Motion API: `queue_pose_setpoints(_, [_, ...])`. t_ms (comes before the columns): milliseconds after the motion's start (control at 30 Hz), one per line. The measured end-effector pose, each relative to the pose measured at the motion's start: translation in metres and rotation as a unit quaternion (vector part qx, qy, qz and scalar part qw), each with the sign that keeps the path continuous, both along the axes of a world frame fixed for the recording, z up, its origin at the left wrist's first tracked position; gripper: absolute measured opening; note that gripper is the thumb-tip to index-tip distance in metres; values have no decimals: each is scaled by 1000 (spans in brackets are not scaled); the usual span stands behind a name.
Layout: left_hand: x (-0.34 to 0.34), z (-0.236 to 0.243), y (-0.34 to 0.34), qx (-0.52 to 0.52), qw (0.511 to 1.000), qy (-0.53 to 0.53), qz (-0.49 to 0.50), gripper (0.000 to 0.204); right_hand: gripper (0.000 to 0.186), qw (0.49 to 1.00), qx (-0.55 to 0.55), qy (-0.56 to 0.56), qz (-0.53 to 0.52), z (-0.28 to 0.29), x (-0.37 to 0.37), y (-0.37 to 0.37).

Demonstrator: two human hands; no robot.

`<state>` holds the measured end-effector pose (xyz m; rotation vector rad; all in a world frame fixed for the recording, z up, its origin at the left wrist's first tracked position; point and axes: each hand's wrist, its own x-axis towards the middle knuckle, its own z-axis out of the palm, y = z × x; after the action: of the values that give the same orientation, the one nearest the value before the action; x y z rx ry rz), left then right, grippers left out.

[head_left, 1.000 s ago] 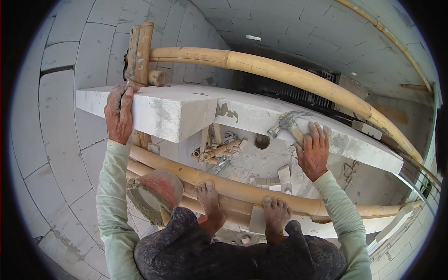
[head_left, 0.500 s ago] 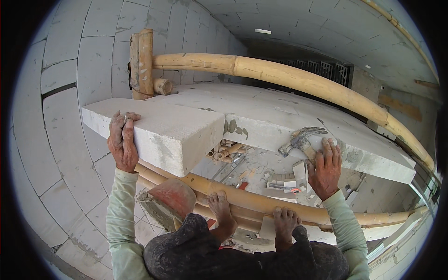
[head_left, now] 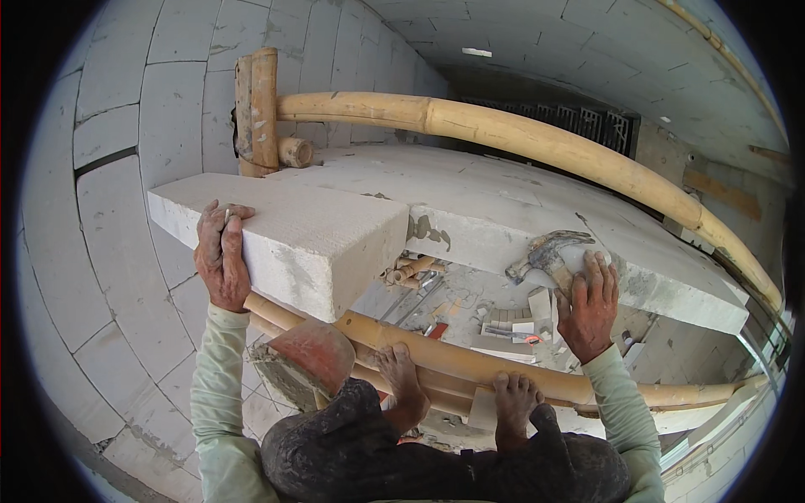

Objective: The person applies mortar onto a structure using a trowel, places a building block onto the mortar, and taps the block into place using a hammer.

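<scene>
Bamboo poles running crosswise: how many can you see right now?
2 clear ones: an upper bamboo pole beyond the white block, and a lower bamboo pole under the bare feet; more may be bundled behind.

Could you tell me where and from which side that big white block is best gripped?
Probably at its two ends, palms coming in from the outer sides. The white block is long, flat and lies level, too wide to clasp across. The left hand already wraps the near left corner; the right hand presses the front edge near the other end, a hammer at its fingertips.

A building site: bare block walls (head_left: 126, 193), bamboo scaffold poles (head_left: 520, 138).
</scene>
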<state>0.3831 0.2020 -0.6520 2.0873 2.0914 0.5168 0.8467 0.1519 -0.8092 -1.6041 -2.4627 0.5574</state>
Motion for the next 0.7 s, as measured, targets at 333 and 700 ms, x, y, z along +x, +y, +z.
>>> queue_pose_setpoints(333, [-2,-4,-3,17,1000,-8,-3,17,28,1000,14,4,-2,-1,0,-1])
queue_pose_setpoints(700, [-4,-4,-1,21,1000,-15,-9,19,29,1000,1,12,-13,-2,-2,-2])
